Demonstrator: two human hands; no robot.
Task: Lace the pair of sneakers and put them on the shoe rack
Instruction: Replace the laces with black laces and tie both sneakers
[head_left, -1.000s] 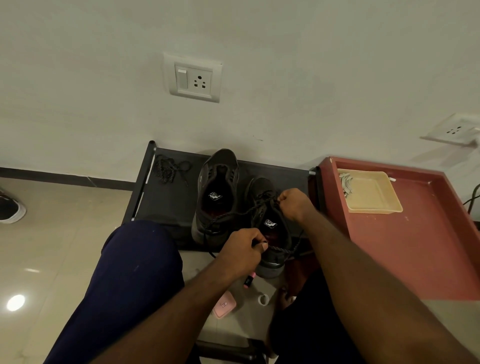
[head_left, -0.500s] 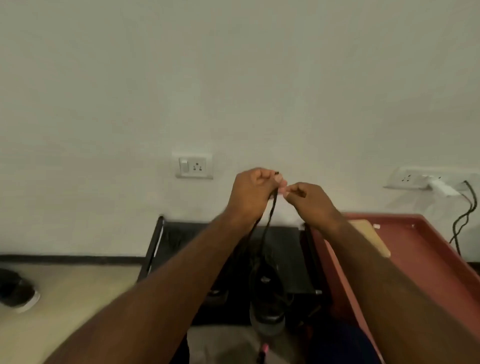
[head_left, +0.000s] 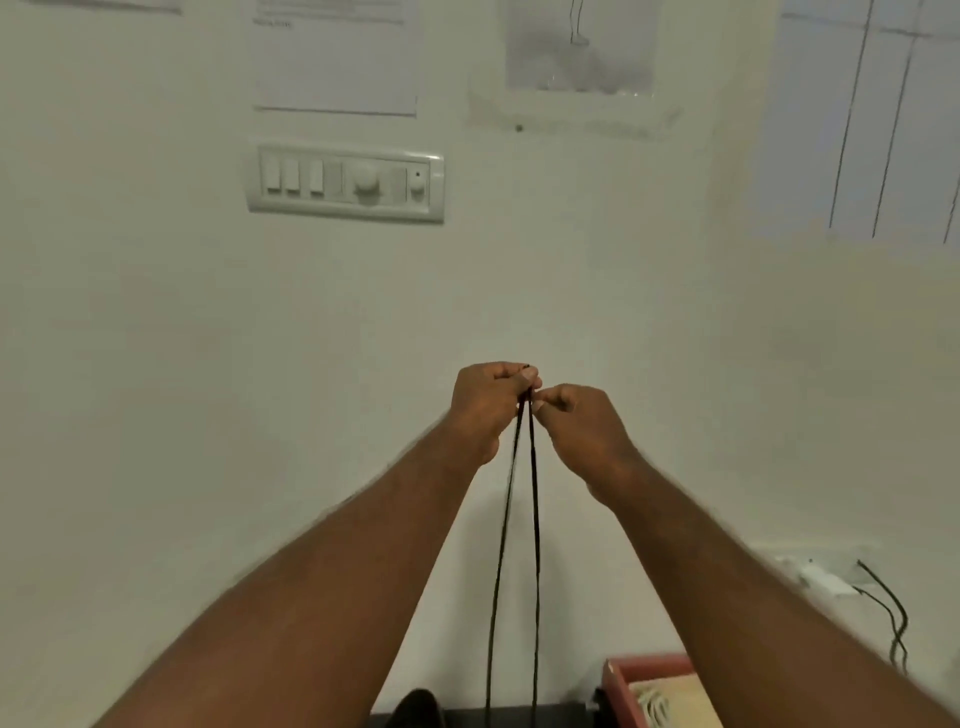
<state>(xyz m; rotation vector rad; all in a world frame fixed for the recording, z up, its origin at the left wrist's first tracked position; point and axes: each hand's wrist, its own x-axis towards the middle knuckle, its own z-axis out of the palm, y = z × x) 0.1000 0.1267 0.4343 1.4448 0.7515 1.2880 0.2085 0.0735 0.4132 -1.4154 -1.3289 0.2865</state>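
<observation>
Centre frame: the two ends of a black shoelace (head_left: 534, 519) are pulled up taut, pinched side by side by the left hand (head_left: 488, 405) and right hand (head_left: 576, 431). The strands drop to the bottom edge, beside a dark sneaker (head_left: 415, 707). I judge lacing unfinished, with racking yet to come. A red tray (head_left: 644, 669) sits lower right.

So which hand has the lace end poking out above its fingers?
The left hand, the higher of the two: the tip of the lace shows above its curled fingers. The right hand pinches the lace lower down, no tip showing.
</observation>
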